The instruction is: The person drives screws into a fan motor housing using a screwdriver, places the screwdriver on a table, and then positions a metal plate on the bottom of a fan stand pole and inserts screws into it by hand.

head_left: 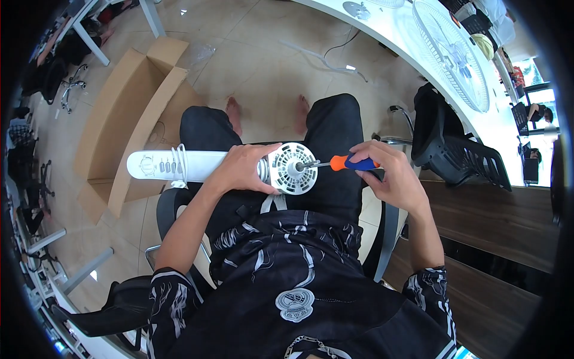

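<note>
A white fan body [203, 166] lies across my lap, its long panel with buttons pointing left and a cord wrapped round it. At its right end is a round slotted motor housing [292, 178] with a metal shaft. My left hand [244, 169] is wrapped round the neck beside the housing. In my right hand [388, 173] is a screwdriver [353, 163] with an orange and blue handle. The screwdriver's metal shank points left, and its tip is at the motor shaft; exact contact is hard to make out.
An open cardboard box [128, 113] stands on the floor at the left. On the white table [388, 27] at the upper right lie white fan grilles [454, 57]. A black chair [448, 137] is at the right. A cable [335, 60] lies on the floor ahead.
</note>
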`<state>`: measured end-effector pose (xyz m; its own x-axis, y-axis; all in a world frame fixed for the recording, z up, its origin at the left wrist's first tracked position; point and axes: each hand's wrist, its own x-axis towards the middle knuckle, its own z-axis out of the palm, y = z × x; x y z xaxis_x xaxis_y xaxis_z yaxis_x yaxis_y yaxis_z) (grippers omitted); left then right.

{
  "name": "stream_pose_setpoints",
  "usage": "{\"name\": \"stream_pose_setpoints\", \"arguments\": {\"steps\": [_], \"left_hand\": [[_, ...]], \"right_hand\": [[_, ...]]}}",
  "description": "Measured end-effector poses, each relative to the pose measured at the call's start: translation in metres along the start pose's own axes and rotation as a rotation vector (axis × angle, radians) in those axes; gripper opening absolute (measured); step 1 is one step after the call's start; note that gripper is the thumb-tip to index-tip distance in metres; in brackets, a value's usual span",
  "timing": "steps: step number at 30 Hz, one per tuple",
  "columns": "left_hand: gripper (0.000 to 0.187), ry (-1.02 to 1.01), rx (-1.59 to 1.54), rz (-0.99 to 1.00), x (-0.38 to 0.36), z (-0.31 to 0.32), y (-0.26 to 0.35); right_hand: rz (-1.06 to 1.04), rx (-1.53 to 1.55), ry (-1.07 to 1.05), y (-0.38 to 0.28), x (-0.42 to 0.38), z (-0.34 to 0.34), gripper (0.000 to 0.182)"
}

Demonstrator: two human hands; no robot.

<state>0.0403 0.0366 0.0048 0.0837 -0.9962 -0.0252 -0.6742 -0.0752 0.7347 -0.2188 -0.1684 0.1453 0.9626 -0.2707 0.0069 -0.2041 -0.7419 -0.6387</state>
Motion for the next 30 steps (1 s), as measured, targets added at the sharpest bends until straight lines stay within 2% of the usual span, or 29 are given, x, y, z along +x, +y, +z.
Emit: {"name": "stream_pose_setpoints", "arguments": {"steps": [9, 12, 14, 18, 21, 23, 24, 26, 30], "left_hand": [[0.100, -0.017, -0.016, -0.014, 0.000, -0.001, 0.001], [0.100, -0.008, -0.008, -0.006, -0.001, 0.001, 0.000], [0.100, 0.003, -0.001, 0.000, -0.001, 0.001, -0.001], [0.100, -0.007, -0.009, -0.013, -0.001, 0.000, 0.000], [0.100, -0.019, -0.016, -0.021, 0.000, 0.000, 0.001], [0.100, -0.020, -0.015, -0.023, 0.000, 0.000, 0.000], [0.100, -0.008, -0.002, -0.013, -0.001, 0.002, -0.002], [0.100, 0.005, 0.010, -0.004, -0.001, 0.003, -0.003], [0.099, 0.004, 0.002, -0.002, -0.001, 0.002, -0.002]], "right_hand": [[-0.045, -0.041, -0.023, 0.000, 0.003, 0.001, 0.034], [-0.015, -0.071, -0.004, -0.002, 0.005, 0.003, 0.031], [0.115, -0.153, -0.020, -0.006, 0.008, 0.002, 0.029], [0.087, -0.242, 0.017, -0.001, 0.011, 0.007, 0.031], [0.090, -0.391, 0.082, -0.001, 0.012, 0.012, 0.038], [0.242, -0.568, 0.139, -0.004, 0.014, 0.014, 0.051], [0.240, -0.568, 0.137, -0.002, 0.014, 0.015, 0.051], [0.399, -0.675, 0.179, 0.005, 0.015, 0.020, 0.061], [0.376, -0.653, 0.239, 0.015, 0.012, 0.025, 0.062]]}}
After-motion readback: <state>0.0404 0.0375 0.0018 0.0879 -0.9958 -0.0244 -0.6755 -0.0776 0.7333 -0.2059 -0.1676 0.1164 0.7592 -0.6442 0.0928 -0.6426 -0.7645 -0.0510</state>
